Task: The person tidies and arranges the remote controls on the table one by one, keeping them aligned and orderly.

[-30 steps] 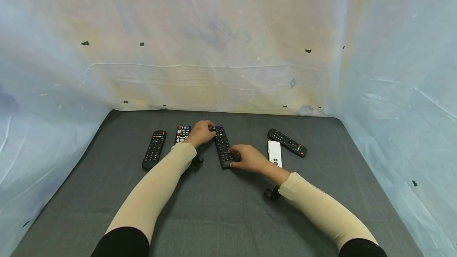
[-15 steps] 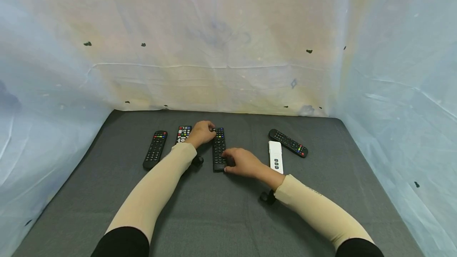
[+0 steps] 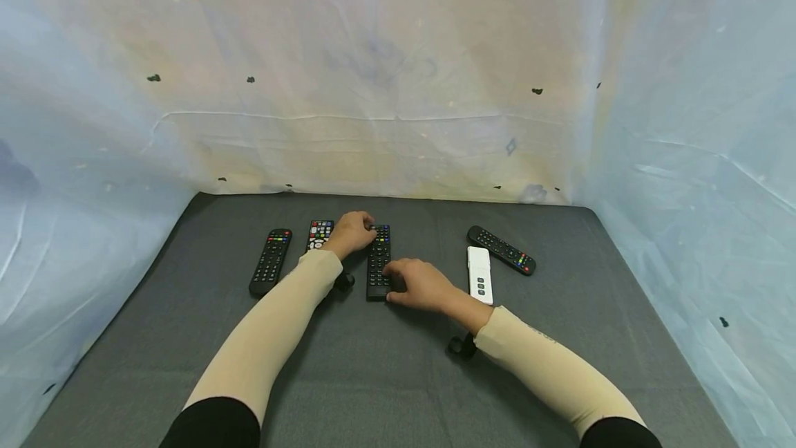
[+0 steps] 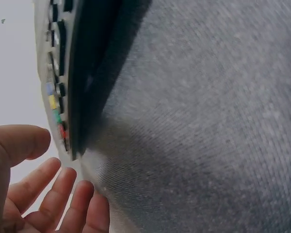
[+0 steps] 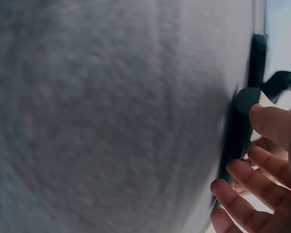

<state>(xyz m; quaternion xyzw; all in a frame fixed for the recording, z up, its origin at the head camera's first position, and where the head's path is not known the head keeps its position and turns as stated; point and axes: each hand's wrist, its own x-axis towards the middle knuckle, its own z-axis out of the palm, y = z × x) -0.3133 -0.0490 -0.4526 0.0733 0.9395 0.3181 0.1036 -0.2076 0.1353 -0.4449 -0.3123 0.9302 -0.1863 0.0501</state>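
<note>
Far left, a black remote [image 3: 270, 261] lies on the grey cloth [image 3: 385, 379]; next, a remote with coloured keys [image 3: 320, 232] is partly hidden by the left hand [image 3: 352, 232].

Left hand is set at the far end of the middle black remote [image 3: 378, 261], fingers loosely curled and slightly spread in the left wrist view; a firm grip cannot be told.

Right hand [image 3: 417, 285] is placed at its near end, fingers curled against the edge.

Risk, as judged: uneven pushing could skew the remote into its left neighbour.

Right: white remote [image 3: 479, 274], angled black remote [image 3: 501, 249].
</note>
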